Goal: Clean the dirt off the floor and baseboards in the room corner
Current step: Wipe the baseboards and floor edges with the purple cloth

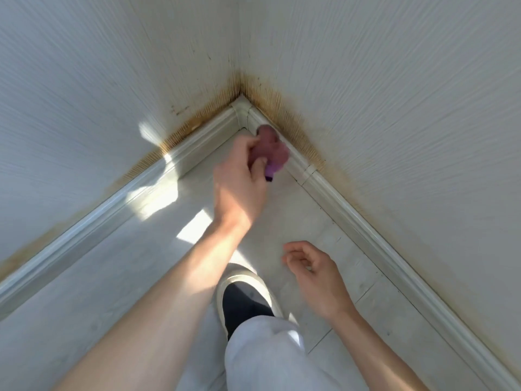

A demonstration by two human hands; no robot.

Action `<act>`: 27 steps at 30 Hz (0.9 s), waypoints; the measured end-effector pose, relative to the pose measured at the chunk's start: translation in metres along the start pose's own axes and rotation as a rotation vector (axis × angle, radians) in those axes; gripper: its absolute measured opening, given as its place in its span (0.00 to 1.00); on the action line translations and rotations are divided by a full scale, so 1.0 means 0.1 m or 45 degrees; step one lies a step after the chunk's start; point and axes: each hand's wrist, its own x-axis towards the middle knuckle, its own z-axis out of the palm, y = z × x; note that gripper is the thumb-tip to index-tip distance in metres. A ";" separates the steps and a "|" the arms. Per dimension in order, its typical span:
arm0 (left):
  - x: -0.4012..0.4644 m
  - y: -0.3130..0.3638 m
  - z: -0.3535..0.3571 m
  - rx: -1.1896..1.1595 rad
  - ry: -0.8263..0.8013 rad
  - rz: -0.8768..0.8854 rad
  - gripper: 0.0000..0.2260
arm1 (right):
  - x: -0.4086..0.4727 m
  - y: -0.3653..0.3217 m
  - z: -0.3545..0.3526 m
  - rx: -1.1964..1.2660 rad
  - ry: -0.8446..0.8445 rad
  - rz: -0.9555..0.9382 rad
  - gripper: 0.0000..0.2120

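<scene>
Head view, left wall: brown-yellow staining (158,149) runs along the wallpaper just above the left baseboard (118,198); I judge it beyond the task as worded, so my rag stays on trim and floor.
Left baseboard: pale moulding, sunlit in patches; I would wipe along its length into the corner, not across the ridges.
Left hand (239,176): mine, fingers curled round a purple cloth (272,149), bunched and blurred.
Purple cloth: pressed at the foot of the right baseboard (352,207), just right of the corner cap (242,112); whether it touches floor or only trim I cannot tell.
Corner cap: the seam beside it looks likely to trap dirt; I would fold the cloth to a firm edge and work that into the joint.
Floor (296,210): pale boards, faint grey marks near the right trim; short overlapping strokes drawn out from the corner would suit.
Shoe (245,294): mine, white-rimmed, planted behind the working arm; I should keep it off the wiped boards.
Right hand (313,275): mine, loosely curled in the air, holding nothing.
Right baseboard: a joint piece (308,174) near the cloth; go gently there so it does not lift.
</scene>
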 end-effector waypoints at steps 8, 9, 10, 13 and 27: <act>-0.21 0.11 0.51 0.083 -0.258 0.198 0.10 | -0.04 0.08 -0.06 0.026 0.024 0.040 0.08; -0.34 0.08 0.57 0.106 -0.320 0.246 0.09 | -0.03 0.10 -0.07 0.001 0.014 0.035 0.07; -0.46 0.08 0.60 0.129 -0.406 0.315 0.09 | -0.02 0.08 -0.08 -0.033 0.000 0.021 0.06; -0.68 0.19 0.54 0.100 -0.559 0.430 0.10 | -0.01 0.05 -0.04 -0.131 -0.030 -0.008 0.17; -0.38 0.09 0.59 0.398 -0.324 0.460 0.09 | -0.06 0.12 -0.08 -0.060 -0.006 0.088 0.08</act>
